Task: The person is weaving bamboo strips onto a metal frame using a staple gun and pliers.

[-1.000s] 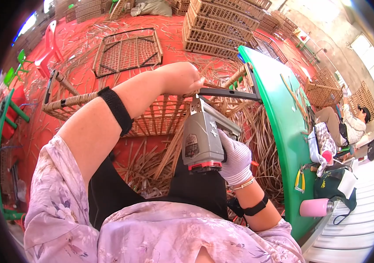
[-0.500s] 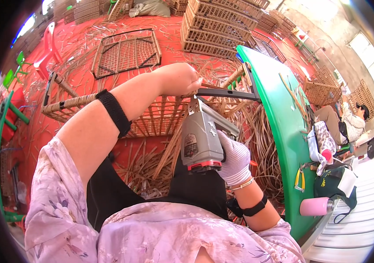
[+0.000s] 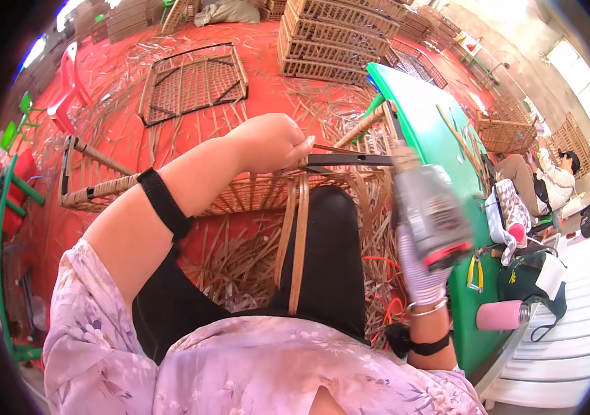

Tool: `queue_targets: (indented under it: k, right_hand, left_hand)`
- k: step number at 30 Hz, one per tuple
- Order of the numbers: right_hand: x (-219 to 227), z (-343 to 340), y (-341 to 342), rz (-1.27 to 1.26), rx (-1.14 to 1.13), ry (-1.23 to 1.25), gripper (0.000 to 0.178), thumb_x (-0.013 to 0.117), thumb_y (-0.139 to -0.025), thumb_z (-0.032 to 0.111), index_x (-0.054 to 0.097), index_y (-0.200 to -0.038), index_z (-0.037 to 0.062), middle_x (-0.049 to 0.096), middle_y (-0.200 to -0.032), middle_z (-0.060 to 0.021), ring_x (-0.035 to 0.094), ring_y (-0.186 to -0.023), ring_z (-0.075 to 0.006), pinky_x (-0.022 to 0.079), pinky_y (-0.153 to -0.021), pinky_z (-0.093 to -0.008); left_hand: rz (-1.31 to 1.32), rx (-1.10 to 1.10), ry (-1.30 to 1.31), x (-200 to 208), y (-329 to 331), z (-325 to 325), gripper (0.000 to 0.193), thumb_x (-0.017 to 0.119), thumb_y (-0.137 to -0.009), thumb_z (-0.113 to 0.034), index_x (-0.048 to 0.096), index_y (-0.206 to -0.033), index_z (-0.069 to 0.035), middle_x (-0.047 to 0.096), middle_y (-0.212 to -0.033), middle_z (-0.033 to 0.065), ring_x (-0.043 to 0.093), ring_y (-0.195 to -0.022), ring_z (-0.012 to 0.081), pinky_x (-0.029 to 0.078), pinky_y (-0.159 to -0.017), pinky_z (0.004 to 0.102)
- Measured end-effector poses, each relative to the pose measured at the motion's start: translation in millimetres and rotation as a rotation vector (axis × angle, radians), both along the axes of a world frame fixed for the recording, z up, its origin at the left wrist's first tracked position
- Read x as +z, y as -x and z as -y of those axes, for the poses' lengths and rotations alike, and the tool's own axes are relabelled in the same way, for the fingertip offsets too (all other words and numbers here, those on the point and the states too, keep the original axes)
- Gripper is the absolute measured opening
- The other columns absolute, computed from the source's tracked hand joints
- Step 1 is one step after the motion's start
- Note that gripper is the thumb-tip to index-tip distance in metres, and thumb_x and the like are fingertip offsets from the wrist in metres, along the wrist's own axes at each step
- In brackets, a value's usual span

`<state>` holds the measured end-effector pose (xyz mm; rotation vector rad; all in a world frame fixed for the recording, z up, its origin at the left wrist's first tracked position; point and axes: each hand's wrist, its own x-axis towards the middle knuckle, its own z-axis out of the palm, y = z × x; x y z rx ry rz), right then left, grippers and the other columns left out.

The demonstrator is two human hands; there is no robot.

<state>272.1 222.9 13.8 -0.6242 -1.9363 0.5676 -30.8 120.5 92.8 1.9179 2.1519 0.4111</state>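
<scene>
My left hand (image 3: 272,142) is closed on the black metal frame bar (image 3: 350,160) of a partly woven rattan basket frame (image 3: 239,194) resting across my knees. A flat rattan strip (image 3: 297,242) hangs down from that bar over my black trouser leg. My right hand (image 3: 419,273), in a white glove, grips a grey power tool (image 3: 430,207) with a red band; the tool is blurred and stands to the right of the frame, beside the green table.
A green table (image 3: 433,131) runs along my right, with a pink bottle (image 3: 502,315) and a dark bag (image 3: 537,277) at its near end. Loose rattan strips (image 3: 239,270) litter the red floor. Woven crates (image 3: 336,34) are stacked ahead. A seated person (image 3: 547,176) is at right.
My right hand has swung the power tool away from the frame bar toward the right, next to the green table. My left hand still holds the bar.
</scene>
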Motion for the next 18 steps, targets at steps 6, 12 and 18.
queue_targets:
  k: [6,12,18]
  right_hand:
    - [37,-69,-54,-0.169,0.011,0.589,0.026,0.070,-0.086,0.012,0.059,-0.106,0.0007,0.055,-0.060,-0.0042,0.052,-0.047,-0.0115,0.043,-0.045,-0.0268]
    - [18,-168,-101,-0.358,-0.054,1.058,0.022,0.071,-0.086,0.023,0.059,-0.094,0.0068,0.047,-0.060,0.0001,0.048,-0.050,-0.0141,0.045,-0.052,-0.0311]
    - [-26,-236,-140,-0.638,-0.037,1.241,0.024,0.070,-0.087,0.027,0.056,-0.090,0.0078,0.046,-0.059,0.0034,0.048,-0.052,-0.0117,0.044,-0.054,-0.0294]
  left_hand:
    - [-0.016,0.021,0.042,-2,-16,9,0.054,0.036,-0.099,-0.036,0.067,-0.075,0.000,0.064,-0.080,0.0184,0.061,-0.083,0.0384,0.048,-0.081,0.0480]
    - [-0.090,0.067,-0.007,-13,-18,12,0.054,0.036,-0.099,-0.038,0.066,-0.072,-0.002,0.064,-0.075,0.0187,0.062,-0.078,0.0387,0.049,-0.075,0.0486]
    - [-0.023,0.078,-0.113,-21,-19,10,0.054,0.040,-0.097,-0.041,0.062,-0.066,-0.002,0.061,-0.067,0.0187,0.060,-0.071,0.0390,0.047,-0.069,0.0491]
